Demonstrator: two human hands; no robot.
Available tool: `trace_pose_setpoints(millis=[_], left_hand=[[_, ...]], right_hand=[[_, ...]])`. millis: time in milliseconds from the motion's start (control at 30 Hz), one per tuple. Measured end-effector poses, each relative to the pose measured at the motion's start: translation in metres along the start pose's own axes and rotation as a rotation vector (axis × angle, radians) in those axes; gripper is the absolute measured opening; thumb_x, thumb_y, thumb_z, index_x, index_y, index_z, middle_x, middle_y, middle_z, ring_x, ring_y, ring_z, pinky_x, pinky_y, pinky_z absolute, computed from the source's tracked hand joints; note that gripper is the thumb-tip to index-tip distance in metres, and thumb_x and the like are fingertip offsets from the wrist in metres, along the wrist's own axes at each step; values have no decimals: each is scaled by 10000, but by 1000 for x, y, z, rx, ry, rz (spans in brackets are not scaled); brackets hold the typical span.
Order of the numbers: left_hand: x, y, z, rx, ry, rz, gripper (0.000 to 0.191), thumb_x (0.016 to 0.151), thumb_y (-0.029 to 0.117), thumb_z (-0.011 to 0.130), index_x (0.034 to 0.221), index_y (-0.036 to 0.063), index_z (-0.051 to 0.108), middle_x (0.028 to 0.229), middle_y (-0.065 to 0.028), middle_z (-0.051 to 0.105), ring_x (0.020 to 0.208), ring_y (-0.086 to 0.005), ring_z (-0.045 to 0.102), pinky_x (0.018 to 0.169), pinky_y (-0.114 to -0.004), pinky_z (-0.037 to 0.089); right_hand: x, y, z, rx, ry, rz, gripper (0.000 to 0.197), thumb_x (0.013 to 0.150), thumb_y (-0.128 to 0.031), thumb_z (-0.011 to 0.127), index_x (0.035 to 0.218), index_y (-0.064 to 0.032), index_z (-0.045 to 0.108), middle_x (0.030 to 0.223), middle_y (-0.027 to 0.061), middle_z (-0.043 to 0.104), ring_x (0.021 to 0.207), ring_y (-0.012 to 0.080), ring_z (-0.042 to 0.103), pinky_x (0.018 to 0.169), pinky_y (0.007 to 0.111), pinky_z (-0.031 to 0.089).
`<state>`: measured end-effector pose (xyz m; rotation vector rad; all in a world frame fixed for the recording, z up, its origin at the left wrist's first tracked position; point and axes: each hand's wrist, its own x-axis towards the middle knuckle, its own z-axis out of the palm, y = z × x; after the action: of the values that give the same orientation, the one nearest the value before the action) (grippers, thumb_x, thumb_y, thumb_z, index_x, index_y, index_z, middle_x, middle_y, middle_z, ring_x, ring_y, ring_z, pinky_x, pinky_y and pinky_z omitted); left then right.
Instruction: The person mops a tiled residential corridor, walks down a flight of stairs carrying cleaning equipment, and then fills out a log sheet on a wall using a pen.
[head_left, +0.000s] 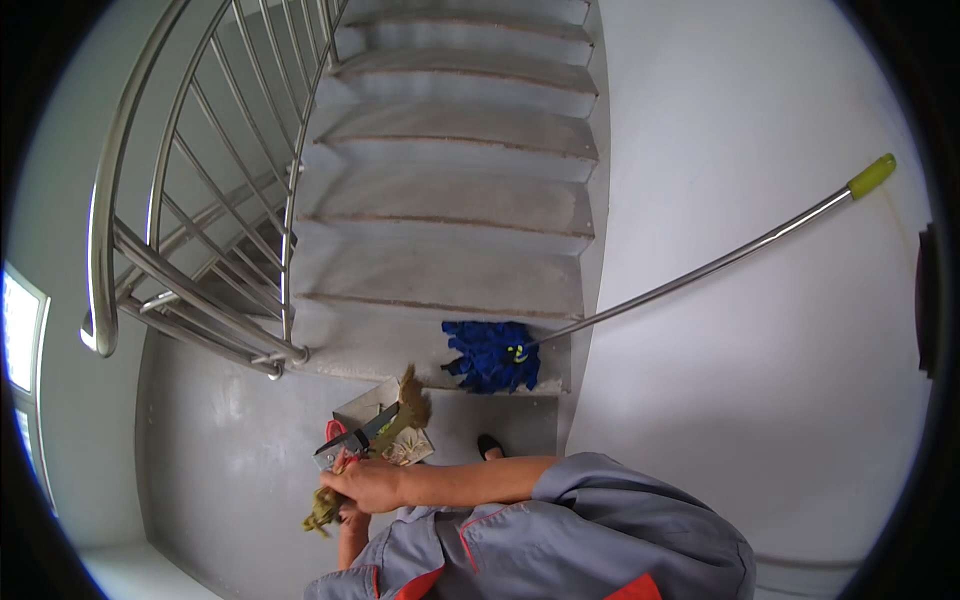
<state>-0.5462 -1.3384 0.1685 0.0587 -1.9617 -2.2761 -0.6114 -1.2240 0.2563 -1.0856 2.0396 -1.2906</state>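
My right hand reaches across my body and is closed on a crumpled olive-brown rag, which sticks out beyond the fingers. Just below it, my left hand is mostly hidden; its grip is unclear. Beyond the hands is a broom with a dark head and brown bristles. A red part shows beside the dark head. Under the broom is a pale dustpan, with stringy litter near the bristles. The hands hide how the broom is held.
A blue mop head rests on the lowest step, its metal pole leaning on the white wall. Concrete stairs rise ahead. A steel railing stands left. One black shoe shows on the grey floor.
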Motion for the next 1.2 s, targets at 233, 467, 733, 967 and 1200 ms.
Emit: trace_pose_setpoints(millis=[233, 467, 733, 967, 1200], left_hand=[[25, -24, 66, 63, 187, -134, 233, 664, 25, 652, 861, 39, 528, 854, -21, 527, 770, -134, 503, 711, -288, 433], [18, 13, 73, -54, 499, -133, 296, 616, -72, 627, 869, 47, 527, 830, -10, 515, 772, -123, 492, 679, -274, 427], [11, 86, 102, 196, 692, -61, 166, 622, 31, 632, 711, 83, 502, 664, 36, 451, 619, -91, 449, 559, -232, 373], [19, 95, 163, 350, 987, 91, 142, 649, 36, 651, 772, 35, 578, 727, 5, 560, 674, -93, 513, 630, -246, 413], [51, 106, 280, 652, 1209, 222, 159, 650, -5, 678, 774, 12, 579, 724, -18, 566, 650, -92, 513, 604, -236, 436]], right_hand=[[-104, 39, -82, 255, 468, 17, 356, 708, -146, 644, 1010, -16, 507, 914, 168, 587, 870, 254, 574, 711, 345, 456], [-404, 177, -209, 452, 1706, 878, 715, 683, -91, 673, 1271, -5, 275, 1000, 141, 523, 790, 180, 554, 617, 292, 472], [-361, 301, -313, 578, 1684, 292, 178, 766, -166, 629, 824, -61, 497, 819, 50, 549, 723, 121, 499, 669, 255, 387], [-222, 338, -309, 340, 1283, 301, 339, 824, -306, 560, 609, -82, 423, 566, 11, 439, 548, 119, 429, 543, 265, 375], [-138, 294, -458, 285, 1212, 48, 355, 819, -286, 588, 582, -65, 443, 492, -14, 376, 443, 77, 334, 419, 245, 276]])
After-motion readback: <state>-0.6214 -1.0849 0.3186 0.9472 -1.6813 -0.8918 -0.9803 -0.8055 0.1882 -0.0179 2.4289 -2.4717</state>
